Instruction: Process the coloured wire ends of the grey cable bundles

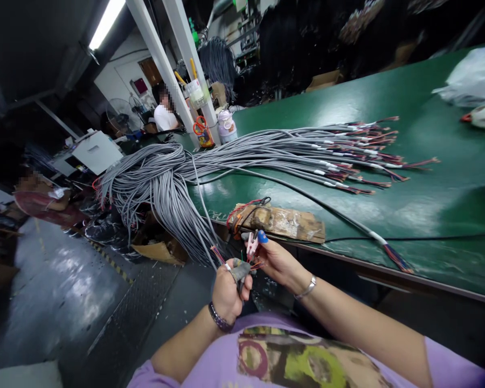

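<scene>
My left hand (226, 296) is closed round the end of a grey cable, its thumb and fingertips covered in worn grey wraps. Thin coloured wires (257, 265) fan out from this grip toward my other hand. My right hand (281, 262), with blue on the thumb tip, pinches a small pinkish-white clip-like piece (251, 247) just above those wires. Whether the piece touches them I cannot tell. Behind both hands, a wooden block (295, 225) with red and black leads lies at the table's edge. One separate grey cable (339, 206) ends in bare coloured wires on the right.
A large bundle of grey cables (226, 153) spreads over the green table (436, 215) and hangs off its left edge. A bottle (227, 126) and orange-handled scissors (201, 125) stand by the white posts. Plastic bags (479, 75) lie far right. Two people sit at left.
</scene>
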Demonstrator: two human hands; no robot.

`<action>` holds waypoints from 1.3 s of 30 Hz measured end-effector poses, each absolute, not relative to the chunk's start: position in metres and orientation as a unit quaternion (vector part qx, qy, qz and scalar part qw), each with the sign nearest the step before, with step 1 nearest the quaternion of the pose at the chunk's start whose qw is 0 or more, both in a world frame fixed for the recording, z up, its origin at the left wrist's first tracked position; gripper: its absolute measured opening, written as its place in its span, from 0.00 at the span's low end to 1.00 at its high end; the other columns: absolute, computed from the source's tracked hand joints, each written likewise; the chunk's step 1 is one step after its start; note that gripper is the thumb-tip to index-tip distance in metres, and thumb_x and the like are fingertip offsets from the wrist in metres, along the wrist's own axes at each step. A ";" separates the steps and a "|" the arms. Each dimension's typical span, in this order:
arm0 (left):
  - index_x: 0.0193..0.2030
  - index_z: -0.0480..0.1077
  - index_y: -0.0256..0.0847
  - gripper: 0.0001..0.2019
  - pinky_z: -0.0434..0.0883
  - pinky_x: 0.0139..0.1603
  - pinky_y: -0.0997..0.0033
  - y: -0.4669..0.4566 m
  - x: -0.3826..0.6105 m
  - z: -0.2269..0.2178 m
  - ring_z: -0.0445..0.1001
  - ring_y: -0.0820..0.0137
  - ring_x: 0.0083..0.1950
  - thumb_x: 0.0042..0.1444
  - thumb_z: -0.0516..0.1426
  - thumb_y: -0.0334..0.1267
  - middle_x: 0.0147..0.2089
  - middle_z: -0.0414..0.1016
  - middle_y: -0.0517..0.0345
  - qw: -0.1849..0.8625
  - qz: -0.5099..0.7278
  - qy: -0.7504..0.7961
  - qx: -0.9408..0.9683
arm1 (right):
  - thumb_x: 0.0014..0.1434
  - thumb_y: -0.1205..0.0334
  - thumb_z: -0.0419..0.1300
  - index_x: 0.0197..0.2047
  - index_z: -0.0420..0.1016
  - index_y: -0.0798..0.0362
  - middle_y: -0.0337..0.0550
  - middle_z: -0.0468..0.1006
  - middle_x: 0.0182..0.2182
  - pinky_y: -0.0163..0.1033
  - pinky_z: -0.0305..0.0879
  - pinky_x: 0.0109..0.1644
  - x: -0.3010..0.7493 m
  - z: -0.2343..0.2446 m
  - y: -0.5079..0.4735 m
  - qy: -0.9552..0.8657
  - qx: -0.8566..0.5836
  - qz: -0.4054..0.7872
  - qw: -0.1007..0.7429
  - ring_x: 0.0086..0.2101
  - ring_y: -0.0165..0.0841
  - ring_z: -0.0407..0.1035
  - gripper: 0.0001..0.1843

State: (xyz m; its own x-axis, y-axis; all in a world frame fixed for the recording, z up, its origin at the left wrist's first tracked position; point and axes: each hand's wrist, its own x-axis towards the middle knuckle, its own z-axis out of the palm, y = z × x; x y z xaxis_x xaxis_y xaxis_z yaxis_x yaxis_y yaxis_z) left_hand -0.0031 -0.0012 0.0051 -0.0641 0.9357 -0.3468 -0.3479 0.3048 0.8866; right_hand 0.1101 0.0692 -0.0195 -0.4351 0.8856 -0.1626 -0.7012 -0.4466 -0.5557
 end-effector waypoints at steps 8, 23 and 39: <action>0.25 0.61 0.39 0.16 0.45 0.11 0.81 -0.006 -0.003 0.005 0.53 0.82 0.09 0.43 0.60 0.49 0.13 0.65 0.64 0.613 0.513 0.522 0.298 | 0.50 0.43 0.63 0.32 0.76 0.54 0.40 0.75 0.24 0.34 0.63 0.29 0.115 -0.016 0.063 -0.202 -0.209 0.843 0.452 0.24 0.28 0.66 0.21; 0.25 0.62 0.39 0.13 0.46 0.10 0.82 -0.008 -0.003 0.006 0.53 0.82 0.09 0.46 0.59 0.45 0.14 0.66 0.65 0.598 0.548 0.510 0.286 | 0.48 0.42 0.64 0.29 0.76 0.54 0.39 0.72 0.23 0.36 0.59 0.31 0.113 -0.022 0.061 -0.292 -0.262 0.767 0.509 0.25 0.28 0.61 0.22; 0.25 0.61 0.39 0.15 0.47 0.10 0.80 -0.005 0.001 0.005 0.53 0.82 0.09 0.43 0.61 0.46 0.13 0.66 0.65 0.600 0.543 0.521 0.273 | 0.38 0.43 0.70 0.28 0.78 0.53 0.39 0.74 0.24 0.36 0.57 0.31 0.107 -0.015 0.065 -0.226 -0.253 0.798 0.498 0.25 0.29 0.62 0.22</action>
